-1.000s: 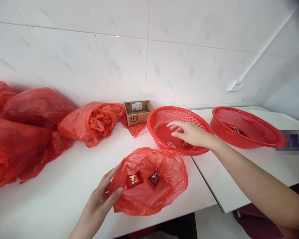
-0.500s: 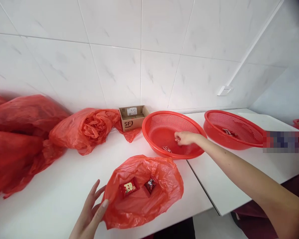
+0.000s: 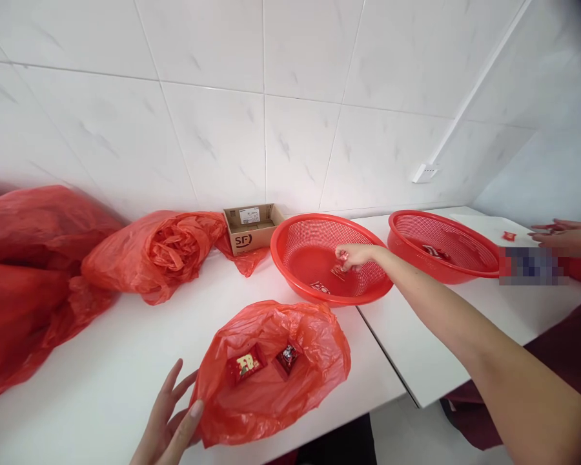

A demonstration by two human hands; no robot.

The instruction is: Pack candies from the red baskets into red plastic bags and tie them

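Observation:
My left hand (image 3: 167, 423) is at the left rim of an opened red plastic bag (image 3: 271, 407). Its thumb and lower fingers hold the rim, while the upper fingers stick out. Two wrapped snacks lie inside the bag: a red packet with pale lettering (image 3: 246, 363) and a darker red-and-silver packet (image 3: 287, 357). My right hand (image 3: 356, 256) reaches into a red perforated basket (image 3: 290, 284), fingers closed around a small red wrapped piece (image 3: 342, 256). Just under the fingers is another small red wrapper (image 3: 339, 272). A red-and-white packet (image 3: 320, 287) lies near the basket's front wall.
A second red basket (image 3: 416, 258) with a few packets stands to the right. Beyond it are another person's hands (image 3: 569, 237) and a small red packet (image 3: 509, 236). A cardboard box (image 3: 252, 239) and bunched red bags (image 3: 150, 258) line the wall. A seam (image 3: 387, 355) divides the white tables.
My view has shifted slightly to the right. My right hand's fingers have closed on a wrapped piece in the basket. The other person's hands have come into view at the right.

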